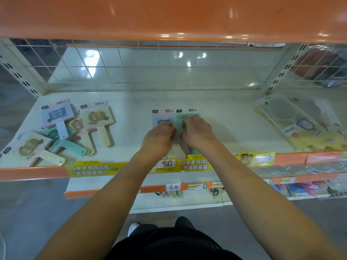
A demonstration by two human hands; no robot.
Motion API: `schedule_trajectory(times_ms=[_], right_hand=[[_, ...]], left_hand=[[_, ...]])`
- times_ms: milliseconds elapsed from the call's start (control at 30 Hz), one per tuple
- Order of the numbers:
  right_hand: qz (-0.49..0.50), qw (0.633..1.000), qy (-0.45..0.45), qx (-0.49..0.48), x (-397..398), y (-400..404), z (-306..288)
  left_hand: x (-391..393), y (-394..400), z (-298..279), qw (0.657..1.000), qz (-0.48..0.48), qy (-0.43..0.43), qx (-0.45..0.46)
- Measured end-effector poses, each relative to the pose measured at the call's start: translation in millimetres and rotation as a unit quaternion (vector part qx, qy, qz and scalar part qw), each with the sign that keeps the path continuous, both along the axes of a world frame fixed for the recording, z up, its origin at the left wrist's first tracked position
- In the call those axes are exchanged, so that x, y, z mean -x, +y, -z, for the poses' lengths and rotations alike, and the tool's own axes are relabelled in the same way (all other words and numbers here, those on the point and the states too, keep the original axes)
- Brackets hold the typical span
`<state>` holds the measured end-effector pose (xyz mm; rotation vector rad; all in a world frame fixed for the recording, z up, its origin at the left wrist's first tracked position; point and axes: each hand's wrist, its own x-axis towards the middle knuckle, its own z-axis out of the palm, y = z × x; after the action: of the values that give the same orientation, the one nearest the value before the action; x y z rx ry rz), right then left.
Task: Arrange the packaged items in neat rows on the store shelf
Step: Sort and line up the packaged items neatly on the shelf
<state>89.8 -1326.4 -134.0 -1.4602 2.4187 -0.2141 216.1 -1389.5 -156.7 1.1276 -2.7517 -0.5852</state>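
A blue pack (pixel 161 118) and a green pack (pixel 185 117) lie flat, side by side mid-shelf; a jumbled pile of packs (pixel 62 128) sits left

Bare shelf (pixel 225 117) between comb pile (pixel 62 132) and mirror packs (pixel 300 121)

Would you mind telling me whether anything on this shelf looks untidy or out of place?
Yes: the paddle-shaped packs at the shelf's left end lie in a jumbled heap, overlapping at different angles. The two packs under the hands, a blue one and a green one, sit side by side and straight.
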Motion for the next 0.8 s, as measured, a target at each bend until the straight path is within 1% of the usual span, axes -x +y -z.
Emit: schedule_trajectory(times_ms=[33,100,167,267,367,567,700,800], right_hand=[[0.003,1.000,-0.001,0.012,-4,-3,-1],[0.000,0.999,-0.008,0.049,-14,-9,-3],[-0.015,0.996,-0.013,0.086,-27,-19,-6],[-0.048,0.992,-0.023,0.114,-52,-34,-11],[-0.095,0.988,-0.026,0.117,-83,-52,-10],[-0.155,0.980,-0.039,0.115,-142,-87,-5],[-0.167,0.980,-0.039,0.101,-169,-107,3],[-0.165,0.981,-0.030,0.096,-184,-119,8]], left_hand=[[-6,0,0,1.000,0.003,0.013,0.000],[-21,-2,-3,0.999,-0.011,0.041,0.032],[-42,-6,-9,0.996,-0.053,0.050,0.061],[-79,-14,-16,0.987,-0.128,0.059,0.080],[-119,-23,-18,0.976,-0.182,0.057,0.104],[-182,-36,-21,0.960,-0.256,0.027,0.111],[-211,-42,-22,0.953,-0.281,0.017,0.117],[-227,-48,-19,0.953,-0.281,0.012,0.112]])
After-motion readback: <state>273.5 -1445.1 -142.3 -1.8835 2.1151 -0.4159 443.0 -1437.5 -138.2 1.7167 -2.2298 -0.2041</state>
